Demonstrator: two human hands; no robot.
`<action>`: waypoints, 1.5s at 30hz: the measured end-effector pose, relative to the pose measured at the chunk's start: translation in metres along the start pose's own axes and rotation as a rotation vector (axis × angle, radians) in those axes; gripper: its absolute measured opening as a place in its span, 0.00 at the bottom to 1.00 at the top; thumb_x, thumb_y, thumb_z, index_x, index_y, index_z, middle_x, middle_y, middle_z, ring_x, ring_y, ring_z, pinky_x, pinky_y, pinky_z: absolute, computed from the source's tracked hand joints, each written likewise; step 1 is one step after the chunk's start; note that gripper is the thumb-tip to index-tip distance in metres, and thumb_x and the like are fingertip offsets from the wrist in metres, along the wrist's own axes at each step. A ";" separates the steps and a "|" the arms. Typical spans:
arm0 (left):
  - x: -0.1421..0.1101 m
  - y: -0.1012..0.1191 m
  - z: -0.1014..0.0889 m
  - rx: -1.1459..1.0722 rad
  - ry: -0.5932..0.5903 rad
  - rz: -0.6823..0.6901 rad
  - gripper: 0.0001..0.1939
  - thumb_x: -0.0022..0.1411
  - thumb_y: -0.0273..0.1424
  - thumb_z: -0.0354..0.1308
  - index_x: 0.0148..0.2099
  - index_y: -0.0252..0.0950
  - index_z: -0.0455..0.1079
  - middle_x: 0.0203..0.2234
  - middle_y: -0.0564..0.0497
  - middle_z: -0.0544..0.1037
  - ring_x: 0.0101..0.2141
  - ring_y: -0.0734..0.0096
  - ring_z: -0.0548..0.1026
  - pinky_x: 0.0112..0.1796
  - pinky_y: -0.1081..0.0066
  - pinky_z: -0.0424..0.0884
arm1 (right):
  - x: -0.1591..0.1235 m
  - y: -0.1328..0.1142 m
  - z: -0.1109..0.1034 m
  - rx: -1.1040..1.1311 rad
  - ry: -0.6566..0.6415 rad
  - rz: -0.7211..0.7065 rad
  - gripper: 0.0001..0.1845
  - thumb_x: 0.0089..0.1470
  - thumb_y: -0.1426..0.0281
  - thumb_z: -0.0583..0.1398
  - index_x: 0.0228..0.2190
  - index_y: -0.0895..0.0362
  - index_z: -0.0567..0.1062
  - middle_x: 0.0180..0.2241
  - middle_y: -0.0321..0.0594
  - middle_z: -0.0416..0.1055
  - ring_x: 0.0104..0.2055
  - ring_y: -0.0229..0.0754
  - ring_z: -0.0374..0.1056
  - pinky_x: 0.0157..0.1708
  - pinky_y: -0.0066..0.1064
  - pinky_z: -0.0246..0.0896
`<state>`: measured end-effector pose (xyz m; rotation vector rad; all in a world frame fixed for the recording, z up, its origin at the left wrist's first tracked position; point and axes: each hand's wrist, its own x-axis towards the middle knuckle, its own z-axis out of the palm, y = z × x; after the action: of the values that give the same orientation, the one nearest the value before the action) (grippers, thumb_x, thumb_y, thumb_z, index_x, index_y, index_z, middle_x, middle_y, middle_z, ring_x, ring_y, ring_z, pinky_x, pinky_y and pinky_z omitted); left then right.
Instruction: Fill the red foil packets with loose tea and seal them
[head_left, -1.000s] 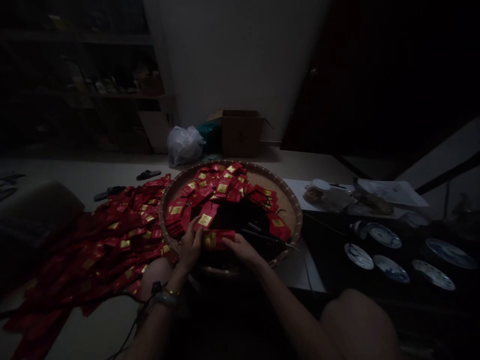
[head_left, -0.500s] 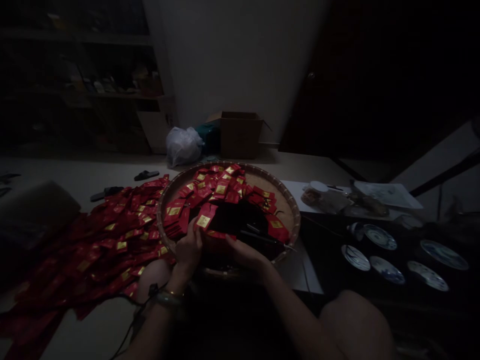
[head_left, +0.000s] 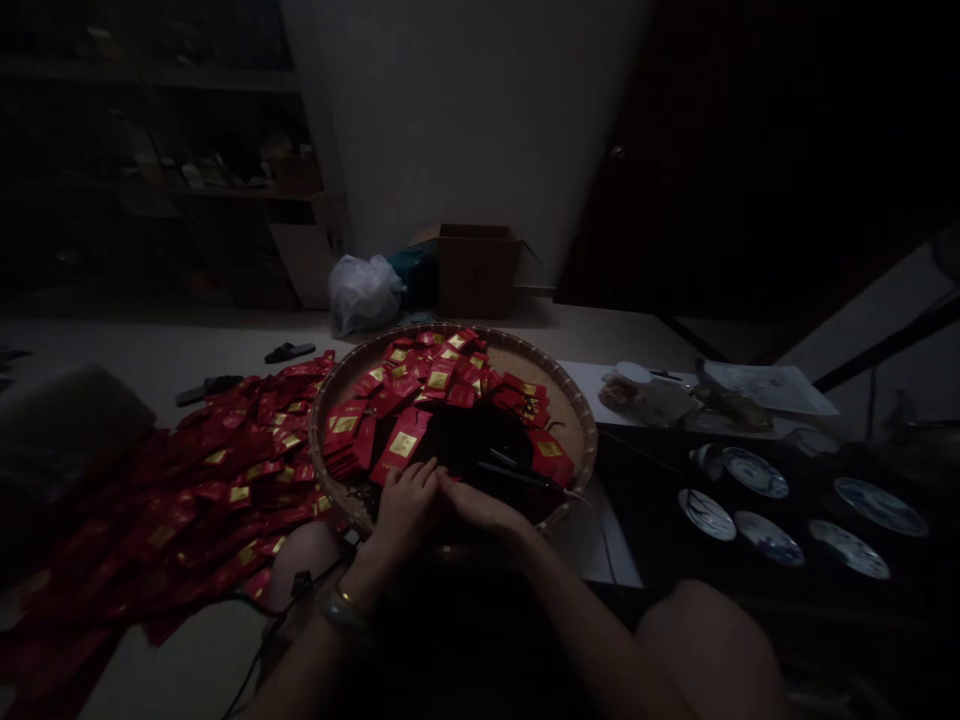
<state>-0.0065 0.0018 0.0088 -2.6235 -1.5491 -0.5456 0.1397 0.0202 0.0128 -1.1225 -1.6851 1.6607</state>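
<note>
From where I stand, the red packets (head_left: 403, 444) with gold patches are heaped in the round woven tray (head_left: 581, 395), mostly at its far and left sides, with one lying flat just beyond the left hand (head_left: 405, 503). They look light, thin and rather soft, likely to crease if pinched hard, and a bit slippery where the faces shine. I'd lift one by its long edges, using the flats of the fingers, and peel it gently from any neighbour that overlaps it.

The left fingers lie close together, bent over the near part of the tray, their tips meeting those of the right hand (head_left: 486, 506). Whether anything is pinched beneath them I cannot tell (the light in here is dreadful).

Just beyond the right hand, slim dark pens (head_left: 525, 478) lie across the tray, one pale tip poking over the rim; they would get in the way of a reach toward the packets on the right. The middle of the tray is too dark to make out.

More packets (head_left: 240, 494) spread loosely over the floor (head_left: 199, 650) to the left. To the right, patterned saucers (head_left: 769, 537) sit on the dark bench (head_left: 645, 475); they look breakable, so a swinging right elbow wants some care.
</note>
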 end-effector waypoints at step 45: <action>-0.007 -0.037 -0.049 -0.339 -0.101 -0.140 0.08 0.63 0.26 0.47 0.41 0.38 0.66 0.33 0.50 0.76 0.33 0.69 0.76 0.33 0.72 0.69 | 0.034 -0.013 -0.006 -1.237 0.019 0.022 0.27 0.46 0.70 0.63 0.50 0.54 0.67 0.48 0.53 0.63 0.47 0.54 0.62 0.38 0.40 0.64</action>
<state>-0.0550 0.0034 0.0476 -2.8362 -1.8268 -0.7569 0.1247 0.0532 0.0201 -1.5990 -2.7391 0.4401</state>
